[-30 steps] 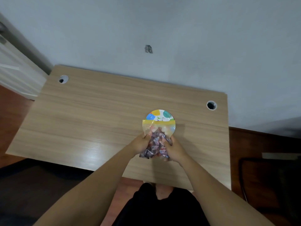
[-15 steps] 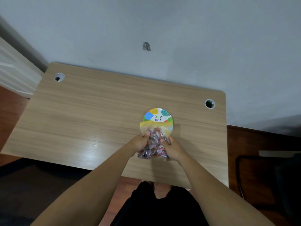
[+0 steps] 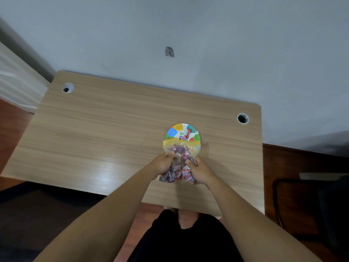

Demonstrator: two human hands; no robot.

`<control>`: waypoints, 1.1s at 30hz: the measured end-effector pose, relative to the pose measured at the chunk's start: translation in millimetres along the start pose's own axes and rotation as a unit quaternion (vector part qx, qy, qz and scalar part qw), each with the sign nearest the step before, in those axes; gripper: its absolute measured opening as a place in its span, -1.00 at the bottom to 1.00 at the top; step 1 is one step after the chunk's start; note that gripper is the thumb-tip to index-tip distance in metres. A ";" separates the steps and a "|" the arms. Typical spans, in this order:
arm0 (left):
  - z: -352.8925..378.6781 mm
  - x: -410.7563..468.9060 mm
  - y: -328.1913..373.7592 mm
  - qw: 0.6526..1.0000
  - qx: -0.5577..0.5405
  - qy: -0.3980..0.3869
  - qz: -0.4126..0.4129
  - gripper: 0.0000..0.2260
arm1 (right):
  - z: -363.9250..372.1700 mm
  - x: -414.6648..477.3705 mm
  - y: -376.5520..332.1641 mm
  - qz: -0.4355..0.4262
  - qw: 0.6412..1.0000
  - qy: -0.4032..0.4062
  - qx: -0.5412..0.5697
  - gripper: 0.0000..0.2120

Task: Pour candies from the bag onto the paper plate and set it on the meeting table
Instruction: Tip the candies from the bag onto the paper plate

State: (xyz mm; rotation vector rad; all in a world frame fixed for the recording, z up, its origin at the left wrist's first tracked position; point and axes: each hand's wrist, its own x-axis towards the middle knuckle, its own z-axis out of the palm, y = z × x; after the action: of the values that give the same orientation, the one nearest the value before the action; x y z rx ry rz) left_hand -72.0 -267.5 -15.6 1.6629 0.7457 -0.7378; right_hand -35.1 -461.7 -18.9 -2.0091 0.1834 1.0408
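— How far along are you?
— Pouring has begun: a few candies (image 3: 186, 134) lie on the paper plate (image 3: 172, 132). Your left hand (image 3: 162, 163) and right hand (image 3: 200, 170) each keep a closed grip on the candy bag (image 3: 179, 163), mostly full, mouth over the plate on the table (image 3: 105, 129).

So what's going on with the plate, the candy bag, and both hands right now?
paper plate: flat on the wooden table, a few candies on it.
candy bag: tipped, mouth open over the plate's near edge, mostly full.
left hand: gripping the bag's left side.
right hand: gripping the bag's right side.
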 end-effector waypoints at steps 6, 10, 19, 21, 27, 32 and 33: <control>2.9 -0.7 0.7 1.000 0.009 -0.001 0.006 -0.49 | -2.3 -13.3 -8.8 0.015 1.000 -0.008 0.021 -0.68; 3.4 -2.5 2.0 1.000 0.014 -0.003 0.008 -0.49 | -6.3 -20.6 -13.5 0.028 0.999 -0.019 0.011 -0.67; 4.2 -4.1 -0.3 1.000 -0.006 -0.020 0.011 -0.53 | -4.8 -24.4 -15.5 0.018 1.000 0.001 0.008 -0.67; 5.0 -6.8 0.9 1.000 -0.007 -0.020 0.017 -0.57 | -4.6 -24.5 -14.3 0.022 1.000 0.004 0.011 -0.67; 5.6 -15.9 4.1 0.999 -0.008 -0.024 0.031 -0.62 | -4.5 -23.4 -10.4 0.014 1.000 0.012 -0.013 -0.61; 7.1 -19.7 7.7 0.999 -0.023 -0.014 0.032 -0.72 | -4.1 -21.3 -8.7 0.019 1.000 0.009 -0.002 -0.58; 7.1 -19.3 7.7 0.999 -0.025 -0.013 0.031 -0.73 | -4.6 -20.5 -7.7 0.016 1.000 0.011 -0.010 -0.57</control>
State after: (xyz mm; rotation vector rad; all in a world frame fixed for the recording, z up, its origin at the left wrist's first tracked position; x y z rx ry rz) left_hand -78.3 -277.8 2.8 1.6217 0.6850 -0.6915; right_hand -41.9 -465.0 2.1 -2.0427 0.2193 1.0448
